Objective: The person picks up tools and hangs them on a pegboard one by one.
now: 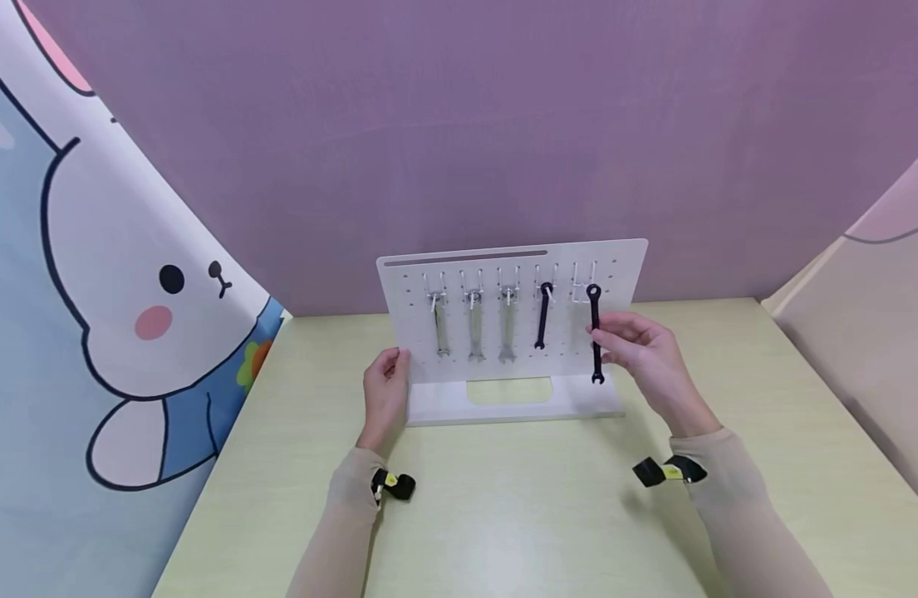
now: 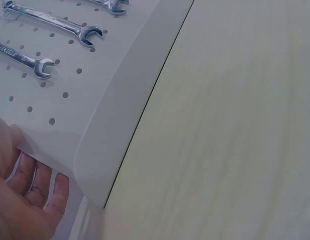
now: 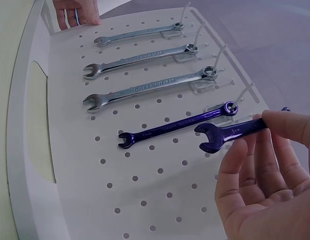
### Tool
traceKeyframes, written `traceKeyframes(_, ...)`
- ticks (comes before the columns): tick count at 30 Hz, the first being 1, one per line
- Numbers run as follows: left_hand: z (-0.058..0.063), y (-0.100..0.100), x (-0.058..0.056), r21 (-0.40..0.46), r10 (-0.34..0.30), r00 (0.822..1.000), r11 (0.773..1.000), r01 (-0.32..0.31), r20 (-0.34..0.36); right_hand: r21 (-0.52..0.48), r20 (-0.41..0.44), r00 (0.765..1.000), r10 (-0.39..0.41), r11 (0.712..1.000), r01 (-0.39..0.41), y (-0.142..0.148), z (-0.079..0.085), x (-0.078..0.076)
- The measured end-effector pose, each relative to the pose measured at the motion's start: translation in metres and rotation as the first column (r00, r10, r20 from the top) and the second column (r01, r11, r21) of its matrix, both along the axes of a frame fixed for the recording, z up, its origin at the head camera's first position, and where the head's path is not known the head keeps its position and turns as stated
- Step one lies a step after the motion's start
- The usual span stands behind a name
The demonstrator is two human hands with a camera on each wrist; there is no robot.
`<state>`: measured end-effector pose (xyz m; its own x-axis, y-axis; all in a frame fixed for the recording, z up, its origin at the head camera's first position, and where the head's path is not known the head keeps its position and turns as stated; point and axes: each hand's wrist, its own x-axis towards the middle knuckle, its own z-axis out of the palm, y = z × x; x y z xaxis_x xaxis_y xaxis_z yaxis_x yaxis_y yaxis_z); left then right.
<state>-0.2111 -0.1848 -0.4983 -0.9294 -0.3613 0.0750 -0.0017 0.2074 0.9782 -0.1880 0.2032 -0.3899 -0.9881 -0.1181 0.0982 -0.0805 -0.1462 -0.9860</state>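
My right hand (image 1: 649, 365) pinches a dark, purplish combination wrench (image 1: 596, 311) by its shaft, ring end up and open end down. That wrench is in front of the rightmost hook (image 1: 580, 297) of a white pegboard stand (image 1: 526, 367). A similar dark wrench (image 3: 169, 127) hangs on the neighbouring hook, its ring round the prong. Farther left hang three silver combination wrenches, among them the middle one (image 3: 140, 60). At the board's left edge my left hand (image 1: 386, 390) grips it, thumb at the front and fingers behind, as the left wrist view shows.
The stand's base has a cut-out (image 1: 508, 390) and sits on a pale wood-look table (image 1: 488, 515). Behind rises a purple backdrop (image 1: 459, 124). A cartoon-printed cloth (image 1: 115, 291) borders the left side, and a pale panel (image 1: 870, 332) the right.
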Motion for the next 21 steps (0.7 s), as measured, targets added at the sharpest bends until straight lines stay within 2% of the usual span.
traceKeyframes(21, -0.0002, 0.0003, 0.0, 0.017, 0.0, 1.0, 1.0, 0.0, 0.006, -0.069, 0.032, 0.999, 0.033, 0.997, -0.031, -0.0006, -0.0024, -0.0056)
